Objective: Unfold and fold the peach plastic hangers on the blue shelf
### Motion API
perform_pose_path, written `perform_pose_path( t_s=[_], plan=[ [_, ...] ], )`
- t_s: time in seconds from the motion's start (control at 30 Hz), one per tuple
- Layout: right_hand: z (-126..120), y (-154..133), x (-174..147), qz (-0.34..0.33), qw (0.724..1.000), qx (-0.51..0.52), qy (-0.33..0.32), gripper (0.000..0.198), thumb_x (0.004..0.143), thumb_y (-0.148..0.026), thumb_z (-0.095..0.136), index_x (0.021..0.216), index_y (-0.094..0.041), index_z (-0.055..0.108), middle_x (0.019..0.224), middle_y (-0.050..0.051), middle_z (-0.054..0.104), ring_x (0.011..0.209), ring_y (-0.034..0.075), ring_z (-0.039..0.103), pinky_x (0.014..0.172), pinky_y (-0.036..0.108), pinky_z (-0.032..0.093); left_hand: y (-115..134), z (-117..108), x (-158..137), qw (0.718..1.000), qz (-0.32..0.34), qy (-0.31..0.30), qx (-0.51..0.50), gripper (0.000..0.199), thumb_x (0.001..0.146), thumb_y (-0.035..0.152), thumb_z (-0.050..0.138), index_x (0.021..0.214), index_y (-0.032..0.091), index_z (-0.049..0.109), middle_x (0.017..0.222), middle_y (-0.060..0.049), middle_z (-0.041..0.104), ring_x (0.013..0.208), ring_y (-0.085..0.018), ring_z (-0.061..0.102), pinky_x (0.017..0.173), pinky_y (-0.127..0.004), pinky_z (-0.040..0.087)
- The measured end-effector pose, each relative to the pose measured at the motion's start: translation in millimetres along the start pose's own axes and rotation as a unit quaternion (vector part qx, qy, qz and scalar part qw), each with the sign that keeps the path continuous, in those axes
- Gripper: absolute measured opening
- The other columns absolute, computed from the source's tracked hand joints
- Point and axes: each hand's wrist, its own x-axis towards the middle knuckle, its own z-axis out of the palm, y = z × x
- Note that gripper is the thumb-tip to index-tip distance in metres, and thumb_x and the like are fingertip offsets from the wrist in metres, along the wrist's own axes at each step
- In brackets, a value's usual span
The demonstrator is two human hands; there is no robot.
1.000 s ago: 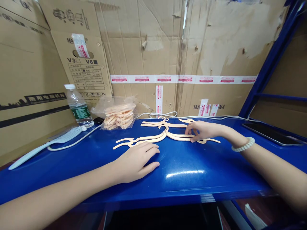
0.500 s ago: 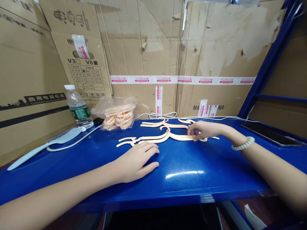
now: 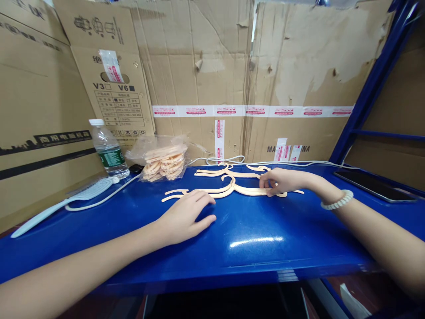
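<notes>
Two pale peach plastic hangers with curved hooks lie flat on the blue table, one behind the other. The nearer hanger [image 3: 250,191] spreads its arms left and right. My right hand [image 3: 284,179] has thumb and fingertips closed around its right arm and covers part of it. My left hand [image 3: 186,216] is at its left arm, palm down with thumb and fingers apart; the fingers hide a stretch of that arm, and whether they touch it I cannot tell. The farther hanger [image 3: 244,175] rests just beyond, its right side partly behind my right hand.
On the left are a water bottle [image 3: 111,153], a pale blue hairbrush [image 3: 79,195] and a clear bag of peach plastic pieces [image 3: 166,159]. A dark tablet or phone [image 3: 373,186] lies at the right. White cable [image 3: 299,164] runs along the cardboard [image 3: 199,79] behind.
My left hand has shifted a little left and away from me, over the left arm of the nearer hanger. My right hand stays where it was.
</notes>
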Motion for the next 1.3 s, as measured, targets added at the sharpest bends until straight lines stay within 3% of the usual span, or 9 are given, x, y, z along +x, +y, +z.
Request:
perform_pose_path(
  t_s=[0.13, 0.23, 0.33, 0.53, 0.73, 0.97, 1.1, 1.3],
  plan=[
    [-0.9, 0.3, -1.6, -0.003, 1.0, -0.001, -0.002, 0.021, 0.072, -0.026, 0.061, 0.09, -0.016, 0.066, 0.082, 0.004, 0.068, 0.073, 0.019, 0.062, 0.06, 0.026, 0.041, -35.5, -12.3, 8.7, 0.999, -0.033, 0.029, 0.025, 0.034, 0.084, 0.037, 0.056, 0.111, 0.016, 0.057, 0.113, -0.01, 0.061, 0.108, -0.026, 0.054, 0.094, -0.04, 0.044],
    [-1.4, 1.2, -2.0, -0.004, 1.0, 0.003, -0.005, 0.022, 0.071, -0.027, 0.062, 0.089, -0.016, 0.066, 0.082, 0.004, 0.068, 0.073, 0.019, 0.062, 0.061, 0.027, 0.042, -66.0, -24.2, 11.7, 0.996, -0.067, -0.062, 0.001, 0.05, 0.078, 0.044, 0.061, 0.118, 0.015, 0.055, 0.122, -0.012, 0.059, 0.113, -0.027, 0.055, 0.097, -0.038, 0.043],
    [-1.9, 2.4, -2.1, 0.0, 1.0, 0.006, -0.006, 0.022, 0.07, -0.028, 0.062, 0.088, -0.016, 0.066, 0.082, 0.004, 0.069, 0.074, 0.02, 0.062, 0.062, 0.027, 0.043, -82.6, -29.9, 12.4, 0.992, -0.07, -0.102, -0.017, 0.049, 0.08, 0.046, 0.058, 0.117, 0.015, 0.057, 0.12, -0.011, 0.06, 0.11, -0.025, 0.057, 0.095, -0.034, 0.044],
    [-3.4, 7.7, -3.4, 0.006, 1.0, 0.016, -0.018, 0.02, 0.07, -0.03, 0.061, 0.084, -0.017, 0.065, 0.081, 0.004, 0.069, 0.075, 0.021, 0.063, 0.062, 0.027, 0.044, -76.5, -28.3, 14.4, 0.994, -0.043, -0.095, -0.037, 0.033, 0.082, 0.039, 0.054, 0.105, 0.019, 0.064, 0.108, -0.008, 0.064, 0.098, -0.022, 0.059, 0.086, -0.03, 0.045],
    [-3.8, 12.7, -2.1, 0.008, 0.999, 0.02, -0.024, 0.022, 0.07, -0.033, 0.063, 0.086, -0.018, 0.065, 0.082, 0.004, 0.069, 0.076, 0.021, 0.063, 0.063, 0.027, 0.044, -72.3, -27.6, 15.3, 0.994, -0.036, -0.094, -0.048, 0.03, 0.082, 0.037, 0.053, 0.103, 0.019, 0.064, 0.104, -0.008, 0.064, 0.096, -0.022, 0.059, 0.085, -0.03, 0.046],
    [-16.2, 37.2, -12.2, 0.018, 1.0, 0.016, 0.001, 0.047, 0.067, -0.043, 0.068, 0.105, -0.017, 0.065, 0.101, 0.007, 0.066, 0.092, 0.025, 0.06, 0.077, 0.031, 0.046, -78.6, -42.2, 11.0, 0.99, -0.056, -0.129, -0.026, 0.037, 0.08, 0.042, 0.056, 0.109, 0.02, 0.062, 0.111, -0.007, 0.063, 0.101, -0.023, 0.058, 0.087, -0.03, 0.043],
    [-18.6, 52.7, -19.5, 0.071, 0.996, 0.013, -0.056, 0.063, 0.055, -0.043, 0.075, 0.113, -0.02, 0.062, 0.109, 0.007, 0.062, 0.102, 0.028, 0.057, 0.083, 0.033, 0.046, -87.1, -53.2, 8.8, 0.984, -0.083, -0.161, 0.003, 0.032, 0.08, 0.042, 0.057, 0.104, 0.022, 0.064, 0.105, -0.005, 0.066, 0.095, -0.023, 0.059, 0.08, -0.028, 0.044],
    [-13.8, 50.1, -16.4, 0.112, 0.991, -0.001, -0.069, 0.065, 0.048, -0.045, 0.079, 0.106, -0.022, 0.059, 0.107, 0.006, 0.059, 0.102, 0.029, 0.055, 0.083, 0.034, 0.045, -98.4, -52.5, 7.7, 0.983, -0.082, -0.165, 0.015, 0.025, 0.081, 0.041, 0.055, 0.093, 0.022, 0.065, 0.096, -0.003, 0.067, 0.088, -0.021, 0.059, 0.074, -0.026, 0.043]
  ],
)
